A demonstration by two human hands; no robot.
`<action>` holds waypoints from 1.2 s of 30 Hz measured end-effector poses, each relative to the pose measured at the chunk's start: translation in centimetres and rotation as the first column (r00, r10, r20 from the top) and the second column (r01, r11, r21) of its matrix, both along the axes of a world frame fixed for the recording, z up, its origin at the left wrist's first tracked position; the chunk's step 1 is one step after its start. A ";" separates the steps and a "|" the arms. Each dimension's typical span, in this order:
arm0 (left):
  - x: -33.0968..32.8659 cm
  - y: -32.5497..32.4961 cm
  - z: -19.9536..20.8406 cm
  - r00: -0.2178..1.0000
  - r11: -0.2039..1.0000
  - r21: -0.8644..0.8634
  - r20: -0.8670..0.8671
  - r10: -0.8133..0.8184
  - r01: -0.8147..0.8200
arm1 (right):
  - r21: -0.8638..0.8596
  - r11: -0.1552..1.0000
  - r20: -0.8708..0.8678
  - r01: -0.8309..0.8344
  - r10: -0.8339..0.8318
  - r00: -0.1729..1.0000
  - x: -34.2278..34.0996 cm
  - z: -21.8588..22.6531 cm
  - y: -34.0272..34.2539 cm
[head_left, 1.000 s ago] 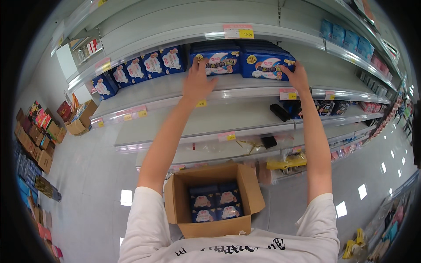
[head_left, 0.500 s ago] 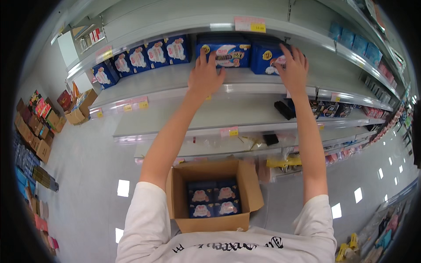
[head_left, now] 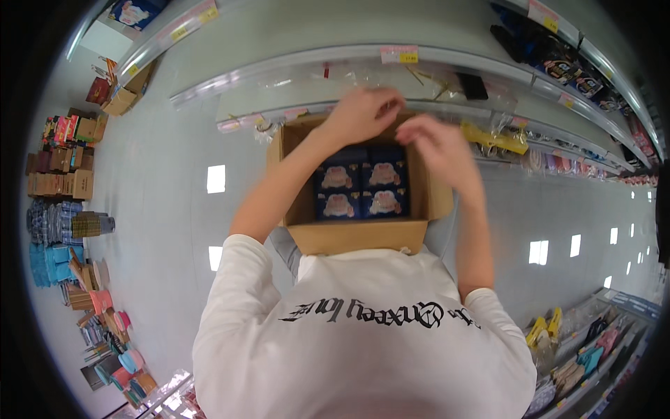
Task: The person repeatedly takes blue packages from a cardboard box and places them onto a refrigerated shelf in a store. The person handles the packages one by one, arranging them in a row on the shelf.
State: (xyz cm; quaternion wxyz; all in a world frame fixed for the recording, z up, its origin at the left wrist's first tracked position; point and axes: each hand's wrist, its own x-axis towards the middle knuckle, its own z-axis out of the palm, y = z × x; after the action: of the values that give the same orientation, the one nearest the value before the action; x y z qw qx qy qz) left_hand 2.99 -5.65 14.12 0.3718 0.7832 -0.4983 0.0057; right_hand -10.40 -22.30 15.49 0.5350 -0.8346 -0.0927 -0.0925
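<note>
Blue, boxy packs with pink-and-white, cloud-shaped labels (head_left: 377,185) sit snugly two by two, labels up, inside a brown, open-topped cardboard box (head_left: 359,239). Might be more at the far side, too shadowy to tell.

The bare left hand (head_left: 361,115) is over the box's far edge, fingers loosely bent, thumb a little apart, nothing in them that I can see. The right hand (head_left: 438,143) is close by, over the far right part, fingers curled inward but too blurred to tell if they're apart or together. Neither seems to touch a pack.

My two cents: keep wrists above the cardboard rim and flaps and drop in fairly straight. Seams look tight, so I'd work the fingers down a pack's sides, not pinch the wrapper, and lift level. The box is right by the white short-sleeved T-shirt (head_left: 363,293), handy for bracing. Watch your knuckles on the pale grey shelves (head_left: 293,63) just beyond, imo.
</note>
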 end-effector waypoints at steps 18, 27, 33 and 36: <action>-3.9 0.8 -28.5 0.997 0.852 0.517 0.045 0.067 -0.081 | -0.425 0.814 -0.577 -0.395 0.092 0.811 -3.5 -13.4 5.2; -5.2 1.2 -30.1 0.987 0.866 0.474 0.055 0.148 -0.156 | -0.438 0.814 -0.552 -0.381 0.091 0.829 -4.5 -14.2 5.4; -6.2 1.2 -29.0 0.987 0.838 0.525 0.034 0.155 -0.149 | -0.443 0.809 -0.558 -0.385 0.087 0.825 -4.4 -15.0 5.3; -5.5 0.9 -28.3 0.991 0.798 0.588 0.062 0.119 -0.132 | -0.438 0.818 -0.567 -0.374 0.072 0.821 -4.4 -15.1 5.3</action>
State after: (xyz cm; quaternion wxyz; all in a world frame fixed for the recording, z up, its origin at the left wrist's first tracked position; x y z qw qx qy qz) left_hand -2.55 -4.75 -14.22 0.1033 0.8910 -0.4266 -0.1160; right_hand -14.82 -16.96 0.40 0.2946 -0.9240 -0.0660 0.2346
